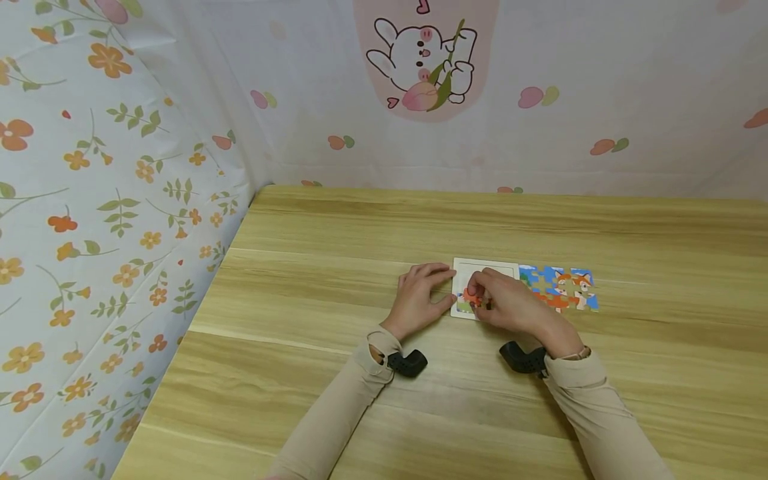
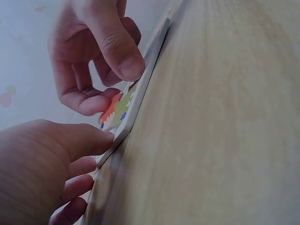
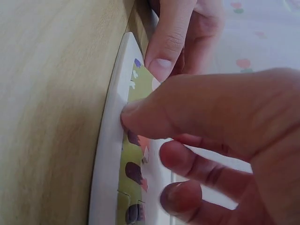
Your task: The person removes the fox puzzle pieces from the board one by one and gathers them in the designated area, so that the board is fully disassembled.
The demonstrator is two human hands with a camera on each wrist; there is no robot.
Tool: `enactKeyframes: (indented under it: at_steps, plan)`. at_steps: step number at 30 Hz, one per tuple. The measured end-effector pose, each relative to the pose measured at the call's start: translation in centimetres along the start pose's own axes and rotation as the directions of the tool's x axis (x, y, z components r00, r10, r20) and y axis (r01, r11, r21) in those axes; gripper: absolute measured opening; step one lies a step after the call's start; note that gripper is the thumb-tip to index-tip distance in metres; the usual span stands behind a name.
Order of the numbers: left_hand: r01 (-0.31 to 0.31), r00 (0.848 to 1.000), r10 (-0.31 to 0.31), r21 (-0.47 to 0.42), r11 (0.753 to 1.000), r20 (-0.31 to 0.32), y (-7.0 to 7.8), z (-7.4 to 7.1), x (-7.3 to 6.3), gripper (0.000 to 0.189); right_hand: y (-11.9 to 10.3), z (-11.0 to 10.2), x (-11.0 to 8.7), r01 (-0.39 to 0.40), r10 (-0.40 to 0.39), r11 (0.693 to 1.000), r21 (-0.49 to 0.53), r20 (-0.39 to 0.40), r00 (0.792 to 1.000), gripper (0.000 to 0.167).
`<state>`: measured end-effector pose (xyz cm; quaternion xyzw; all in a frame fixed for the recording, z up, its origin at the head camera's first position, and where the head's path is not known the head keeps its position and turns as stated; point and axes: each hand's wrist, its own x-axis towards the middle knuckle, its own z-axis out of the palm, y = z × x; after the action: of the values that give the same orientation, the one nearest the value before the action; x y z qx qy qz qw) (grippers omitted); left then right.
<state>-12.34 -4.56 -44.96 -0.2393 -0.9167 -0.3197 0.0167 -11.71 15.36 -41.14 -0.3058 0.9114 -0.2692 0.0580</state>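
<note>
A shallow white puzzle tray lies flat on the table, with green-and-orange pieces along its near side. My left hand rests at the tray's left edge, thumb at the near corner and fingertips farther up that side. Over the tray, my right hand bends its thumb and index finger around an orange puzzle piece near the left end. In the right wrist view, the thumb sits on the pieces beside the rim; the index fingertip is hidden behind it. The remaining fingers curl above the tray.
Right of the tray lie joined fox puzzle pieces with gaps between them, partly covered by the right hand. The wooden table meets a printed cloth at the back and a floral cloth at the left. Black wrist devices are strapped to both wrists.
</note>
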Motion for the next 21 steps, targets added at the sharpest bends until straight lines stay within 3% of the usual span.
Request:
enactKeyframes:
  at_steps: [21]
  plan:
    - [-0.005,1.000,0.005,-0.007,1.000,-0.011,0.10,-0.01,-0.06,0.041,-0.07,-0.07,0.11,-0.004,0.004,1.000,-0.012,-0.007,1.000,0.018]
